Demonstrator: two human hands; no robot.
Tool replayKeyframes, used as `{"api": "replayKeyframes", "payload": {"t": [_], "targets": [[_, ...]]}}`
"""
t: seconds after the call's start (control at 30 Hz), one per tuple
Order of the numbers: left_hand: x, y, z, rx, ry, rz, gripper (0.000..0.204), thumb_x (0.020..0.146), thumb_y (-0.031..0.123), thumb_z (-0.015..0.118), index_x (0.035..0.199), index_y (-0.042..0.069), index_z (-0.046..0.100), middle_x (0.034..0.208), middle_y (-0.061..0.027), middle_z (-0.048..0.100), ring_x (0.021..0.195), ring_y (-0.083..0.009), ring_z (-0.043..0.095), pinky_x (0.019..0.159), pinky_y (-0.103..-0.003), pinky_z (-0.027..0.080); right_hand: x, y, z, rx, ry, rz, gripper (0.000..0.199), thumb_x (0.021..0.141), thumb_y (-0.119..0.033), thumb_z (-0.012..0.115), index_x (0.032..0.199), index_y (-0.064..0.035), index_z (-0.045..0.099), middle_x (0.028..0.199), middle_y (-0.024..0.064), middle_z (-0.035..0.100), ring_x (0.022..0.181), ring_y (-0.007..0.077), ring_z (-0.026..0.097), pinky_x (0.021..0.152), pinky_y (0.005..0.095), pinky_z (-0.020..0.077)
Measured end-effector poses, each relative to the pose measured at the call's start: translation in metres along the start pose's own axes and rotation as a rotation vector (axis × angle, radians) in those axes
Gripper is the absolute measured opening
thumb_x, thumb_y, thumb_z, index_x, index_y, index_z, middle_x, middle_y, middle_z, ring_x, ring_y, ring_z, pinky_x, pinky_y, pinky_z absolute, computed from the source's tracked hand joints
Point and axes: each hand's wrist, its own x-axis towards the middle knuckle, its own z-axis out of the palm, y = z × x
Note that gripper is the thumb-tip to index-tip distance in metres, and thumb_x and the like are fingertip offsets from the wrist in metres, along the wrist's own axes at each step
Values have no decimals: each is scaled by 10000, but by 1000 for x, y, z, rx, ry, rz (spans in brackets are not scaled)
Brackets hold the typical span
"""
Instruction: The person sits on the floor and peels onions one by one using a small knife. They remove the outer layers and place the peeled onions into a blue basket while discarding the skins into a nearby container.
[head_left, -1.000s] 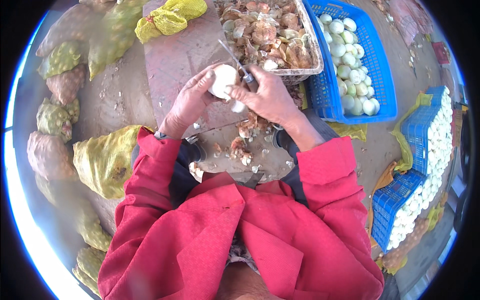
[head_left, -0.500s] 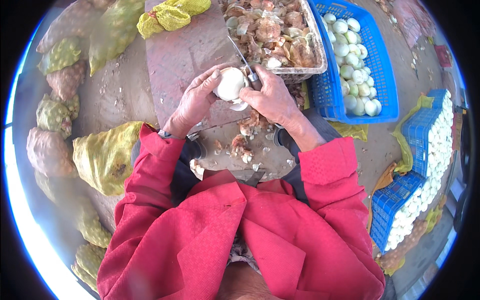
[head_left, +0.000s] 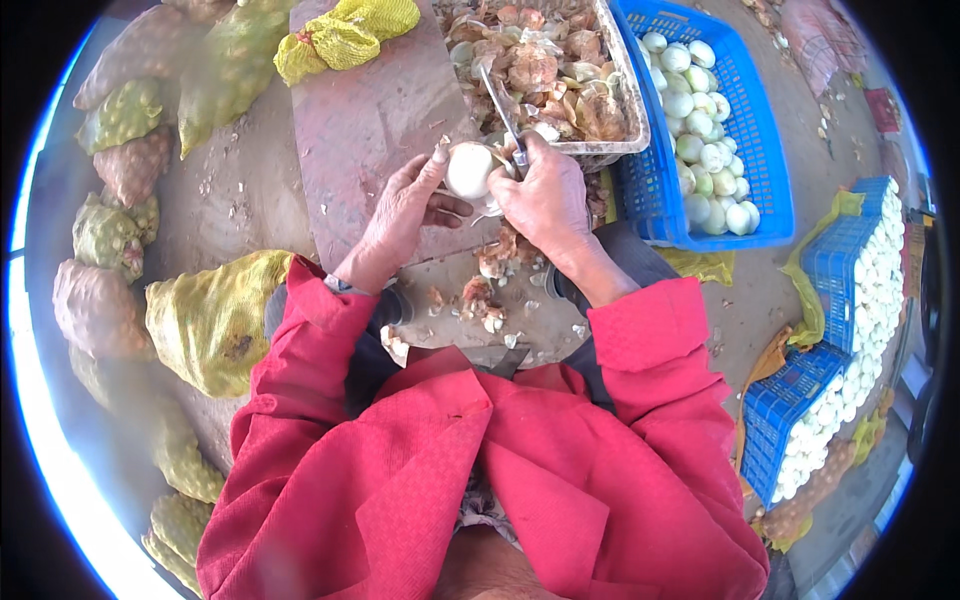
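Observation:
A peeled white onion [head_left: 468, 170] is between my two hands, above the near end of a reddish board [head_left: 385, 110]. My left hand [head_left: 400, 210] is loosely curled at its left side, thumb along the edge and fingers partly under it. My right hand [head_left: 548, 195] is closed on the handle of a knife [head_left: 501, 108], whose blade points up and away over the peelings. The right thumb presses against the onion, and loose skin hangs at its right and lower side.
Ahead stands a pale tub [head_left: 622, 140] heaped with onion skins. Right of it is a blue crate [head_left: 770, 150] with peeled onions; more full blue crates [head_left: 790, 400] stand farther right. Filled net sacks [head_left: 215, 320] line the left. A yellow net bag [head_left: 350, 35] lies on the board.
The onion and my right hand have shifted slightly right. My left fingers have loosened and spread lower around the onion. The knife blade has swung a little to the right.

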Motion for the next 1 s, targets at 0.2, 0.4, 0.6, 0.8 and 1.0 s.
{"api": "replayKeyframes", "payload": {"t": [0.2,0.4,0.6,0.8,1.0], "targets": [[-4,-11,13,-196,38,53,458,833,395,533,1114,45,442,998,-80,522,902,-151,519,731,-305,458,-10,-7,14,-106,45,-248,217,652,-138,595,787,-30,464,724,158,550,627,354,566,575,439,455],[-14,5,6,78,-6,143,540,773,304,604,1177,4,408,1004,-69,529,907,-142,513,716,-274,452,-2,-9,12,-103,21,-245,186,663,-144,602,755,-46,473,689,137,547,601,337,555,523,422,434],[-21,1,-6,97,-70,94,490,804,235,514,1232,48,366,1080,-78,534,908,-145,533,705,-280,466,23,-4,-7,-78,169,-173,198,706,-168,611,787,-6,532,623,142,580,534,261,577,515,344,452],[-15,-2,-15,-314,-228,-105,392,897,318,353,1175,47,409,1070,-138,561,842,-216,589,625,-291,490,79,26,-45,-244,170,111,677,750,-489,553,1105,79,455,1014,292,548,986,379,532,839,392,404],[3,-9,-21,-393,-144,-72,432,915,380,310,1110,37,486,983,-126,594,798,-232,600,576,-287,475,55,15,-51,-313,-3,92,333,741,-275,555,909,11,586,770,225,604,742,358,601,692,414,481]]}}
